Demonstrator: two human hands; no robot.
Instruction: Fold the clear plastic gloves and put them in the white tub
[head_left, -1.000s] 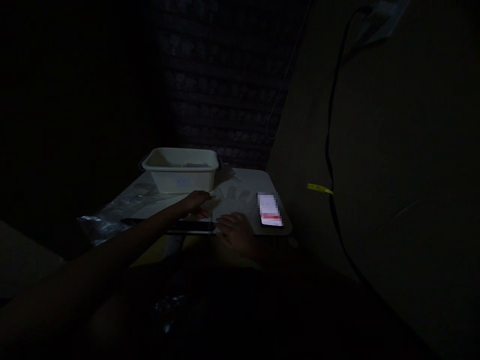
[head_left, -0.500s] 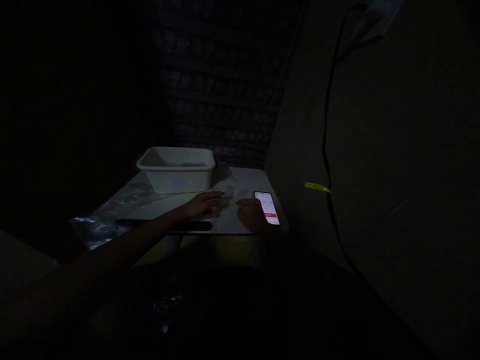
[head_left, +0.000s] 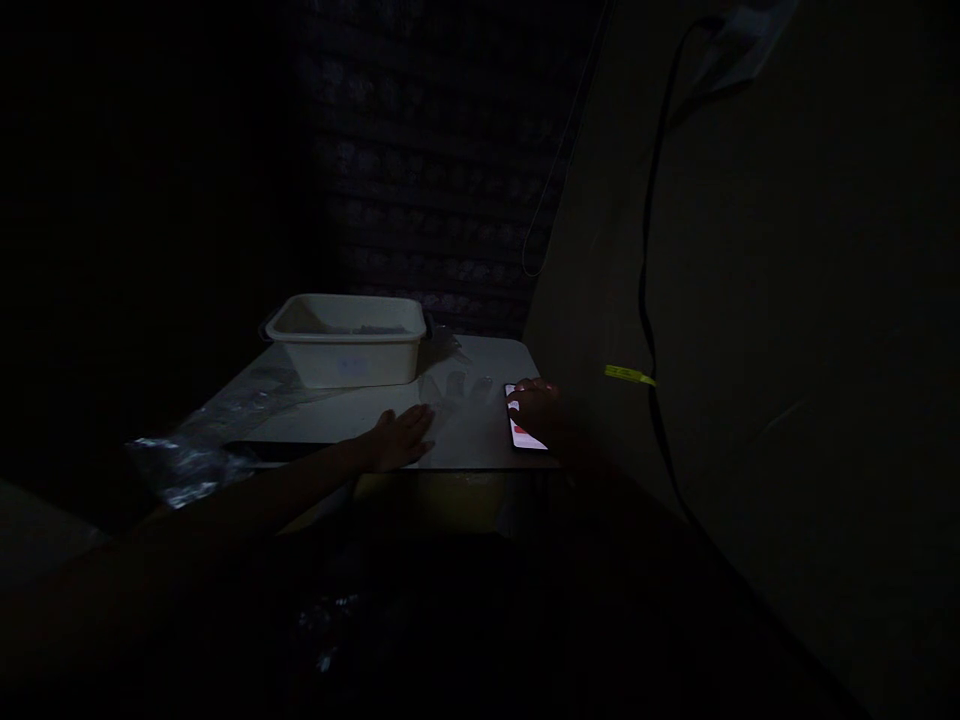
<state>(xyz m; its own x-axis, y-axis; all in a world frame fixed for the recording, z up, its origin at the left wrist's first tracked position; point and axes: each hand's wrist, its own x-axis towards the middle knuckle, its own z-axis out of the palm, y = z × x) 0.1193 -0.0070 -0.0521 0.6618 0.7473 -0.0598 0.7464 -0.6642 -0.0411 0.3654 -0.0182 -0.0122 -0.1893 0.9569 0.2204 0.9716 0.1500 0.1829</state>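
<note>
My left hand (head_left: 401, 438) lies flat near the front edge of the white table (head_left: 349, 410), its fingers stretched out and apart. Just beyond its fingertips lies a clear plastic glove (head_left: 461, 390), with its finger shapes spread on the tabletop. My right hand (head_left: 536, 405) is over a lit phone (head_left: 523, 439) and covers much of its screen. The thumb stands apart from the other fingers, and I see no grip round the phone. Under my left forearm runs a long black object (head_left: 277, 451), partly hidden.
A cream plastic tub (head_left: 352, 368) with dark handles stands at the back left. Crumpled clear plastic (head_left: 184, 470) hangs over the table's left edge. To the right, a black cable (head_left: 645, 270) with a yellow tag (head_left: 628, 374) runs down the wall. The room is very dark.
My hands have moved apart: the left drew back toward the front edge and flattened, while the right went rightward onto the phone. More of the clear glove now shows.
</note>
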